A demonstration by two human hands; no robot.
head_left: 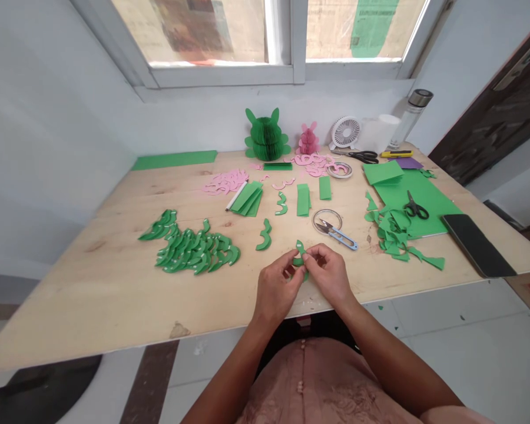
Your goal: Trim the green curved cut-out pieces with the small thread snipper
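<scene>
Paper creases readily, so the scalloped green piece (299,247) pinched between the left fingers (291,286) and right fingers (317,271) could kink or tear if either side pressed or tugged too hard. Both sets of fingers are nearly closed, their tips meeting on that small piece near the close edge of the grainy wooden tabletop (115,288). Its white patch may be sticky; if so, a fingertip could cling and drag the curve out of line. Just beyond the right fingers, blue-handled snips (345,238) rest with pointed metal blades over a smooth ring of tape (328,211), and a careless reach might meet those points. Left of the left fingers, a heap of wavy green strips (194,250), layered like scales, could slide apart if brushed. Far beyond the fingers stands a round, finely ribbed green figure (267,138).
</scene>
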